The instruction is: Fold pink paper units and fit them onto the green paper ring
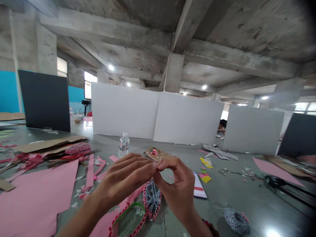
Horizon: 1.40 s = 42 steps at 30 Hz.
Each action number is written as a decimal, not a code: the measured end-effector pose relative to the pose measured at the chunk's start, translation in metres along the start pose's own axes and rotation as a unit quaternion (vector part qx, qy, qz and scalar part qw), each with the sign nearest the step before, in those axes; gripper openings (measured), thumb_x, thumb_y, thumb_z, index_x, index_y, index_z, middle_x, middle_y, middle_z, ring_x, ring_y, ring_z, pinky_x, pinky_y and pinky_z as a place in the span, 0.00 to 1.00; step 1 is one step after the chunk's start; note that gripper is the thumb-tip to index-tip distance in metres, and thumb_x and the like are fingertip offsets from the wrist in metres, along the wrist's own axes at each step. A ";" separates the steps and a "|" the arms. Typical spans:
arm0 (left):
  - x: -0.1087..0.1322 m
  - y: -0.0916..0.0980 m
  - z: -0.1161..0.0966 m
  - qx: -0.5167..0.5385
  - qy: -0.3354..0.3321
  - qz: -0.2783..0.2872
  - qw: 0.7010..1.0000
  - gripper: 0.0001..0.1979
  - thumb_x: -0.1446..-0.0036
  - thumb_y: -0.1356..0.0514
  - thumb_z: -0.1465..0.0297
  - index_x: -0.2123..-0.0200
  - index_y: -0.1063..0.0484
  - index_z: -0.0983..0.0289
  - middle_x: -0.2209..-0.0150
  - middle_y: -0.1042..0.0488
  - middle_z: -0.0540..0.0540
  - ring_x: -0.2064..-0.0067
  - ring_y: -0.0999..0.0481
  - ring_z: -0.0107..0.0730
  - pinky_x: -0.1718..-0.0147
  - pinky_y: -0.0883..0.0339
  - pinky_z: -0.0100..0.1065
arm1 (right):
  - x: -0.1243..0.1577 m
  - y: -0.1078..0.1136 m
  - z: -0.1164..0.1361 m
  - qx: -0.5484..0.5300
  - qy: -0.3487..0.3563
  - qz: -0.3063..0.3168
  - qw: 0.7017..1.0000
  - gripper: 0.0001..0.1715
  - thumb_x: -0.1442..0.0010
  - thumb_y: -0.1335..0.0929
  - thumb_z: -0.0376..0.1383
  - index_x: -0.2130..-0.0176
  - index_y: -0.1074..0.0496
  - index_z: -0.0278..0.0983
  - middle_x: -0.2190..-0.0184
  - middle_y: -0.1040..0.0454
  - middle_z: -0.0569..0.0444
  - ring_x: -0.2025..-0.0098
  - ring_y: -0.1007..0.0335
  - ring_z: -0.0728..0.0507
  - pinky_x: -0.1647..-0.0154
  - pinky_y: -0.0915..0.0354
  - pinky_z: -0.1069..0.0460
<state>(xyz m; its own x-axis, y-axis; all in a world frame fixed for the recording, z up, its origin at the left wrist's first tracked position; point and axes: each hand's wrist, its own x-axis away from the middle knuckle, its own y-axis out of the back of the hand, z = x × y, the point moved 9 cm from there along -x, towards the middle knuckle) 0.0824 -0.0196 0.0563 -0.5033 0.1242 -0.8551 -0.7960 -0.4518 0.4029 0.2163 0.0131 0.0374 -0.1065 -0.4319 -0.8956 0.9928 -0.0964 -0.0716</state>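
Note:
My left hand (pixel 130 174) and my right hand (pixel 177 181) meet at the fingertips above the table. The right thumb and index finger pinch together in a ring. The left fingers lie pressed together against them; whatever they hold is hidden or too small to make out. Just below hangs or stands a pink-rimmed oval piece (pixel 152 197) filled with black-and-white string; its upper end is partly covered by my hands. Beside it is a pink scalloped ring (pixel 142 225) with a green strip inside. A coil of black-and-white string (pixel 235 221) lies to the right.
A clear bottle (pixel 123 144) stands behind my left hand. Large pink paper (pixel 32 200), a pink coil (pixel 77 148) and strips lie left. A phone (pixel 199 186), yellow scraps (pixel 206 162) and a black-handled object (pixel 274 181) lie right. White boards (pixel 125 110) stand across the back.

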 end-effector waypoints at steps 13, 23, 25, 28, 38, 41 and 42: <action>-0.002 0.004 -0.009 0.028 -0.005 0.021 0.999 0.24 0.46 0.36 0.84 0.47 0.33 0.69 0.57 0.22 0.57 0.54 0.23 0.33 0.54 0.24 0.38 | -0.003 0.002 -0.011 -0.028 -0.058 0.012 0.998 0.10 0.49 0.26 0.27 0.66 0.28 0.37 0.70 0.24 0.55 0.69 0.25 0.46 0.66 0.28 0.54; -0.007 0.012 0.013 0.087 0.133 0.014 0.987 0.12 0.45 0.32 0.73 0.57 0.27 0.63 0.64 0.23 0.51 0.64 0.22 0.27 0.68 0.25 0.27 | 0.001 0.005 -0.007 -0.088 -0.012 -0.001 0.996 0.19 0.54 0.23 0.23 0.65 0.27 0.41 0.69 0.22 0.59 0.67 0.23 0.44 0.62 0.28 0.51; -0.008 0.011 0.013 0.105 0.132 0.025 0.985 0.11 0.44 0.34 0.76 0.58 0.27 0.63 0.64 0.23 0.51 0.63 0.22 0.27 0.67 0.26 0.27 | 0.000 0.001 -0.009 -0.119 -0.033 0.021 0.992 0.18 0.56 0.22 0.23 0.68 0.26 0.40 0.70 0.21 0.58 0.67 0.23 0.44 0.62 0.28 0.51; -0.008 0.009 0.013 0.125 0.137 0.034 0.982 0.10 0.43 0.34 0.77 0.58 0.26 0.63 0.63 0.23 0.52 0.62 0.22 0.27 0.65 0.26 0.27 | -0.001 -0.002 -0.013 -0.151 -0.068 0.036 0.986 0.16 0.57 0.21 0.25 0.71 0.25 0.39 0.72 0.21 0.56 0.68 0.23 0.44 0.64 0.27 0.52; -0.010 0.012 0.017 0.106 0.166 0.025 0.980 0.05 0.41 0.38 0.77 0.63 0.26 0.62 0.65 0.22 0.51 0.66 0.22 0.24 0.68 0.27 0.24 | -0.006 -0.007 -0.009 -0.160 -0.064 0.084 0.981 0.21 0.57 0.21 0.24 0.67 0.20 0.49 0.67 0.19 0.60 0.65 0.23 0.44 0.60 0.26 0.50; -0.010 0.012 0.018 0.095 0.166 0.022 0.981 0.04 0.41 0.37 0.76 0.64 0.26 0.61 0.65 0.22 0.50 0.66 0.22 0.24 0.68 0.27 0.24 | -0.007 -0.008 -0.008 -0.154 -0.061 0.092 0.982 0.24 0.57 0.21 0.24 0.66 0.20 0.51 0.67 0.19 0.61 0.65 0.23 0.43 0.58 0.26 0.48; -0.010 0.012 0.018 0.093 0.165 0.023 0.982 0.04 0.41 0.37 0.76 0.64 0.26 0.62 0.65 0.22 0.50 0.66 0.22 0.24 0.68 0.27 0.24 | -0.008 -0.008 -0.007 -0.159 -0.060 0.094 0.981 0.24 0.57 0.21 0.24 0.66 0.20 0.51 0.67 0.19 0.60 0.64 0.23 0.43 0.58 0.27 0.49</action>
<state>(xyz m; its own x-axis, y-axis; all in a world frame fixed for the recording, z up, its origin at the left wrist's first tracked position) 0.0719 -0.0108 0.0758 -0.4275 -0.1994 -0.8817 -0.8384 -0.2774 0.4692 0.2096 0.0238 0.0414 0.0928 -0.5197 -0.8493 0.9608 0.2706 -0.0606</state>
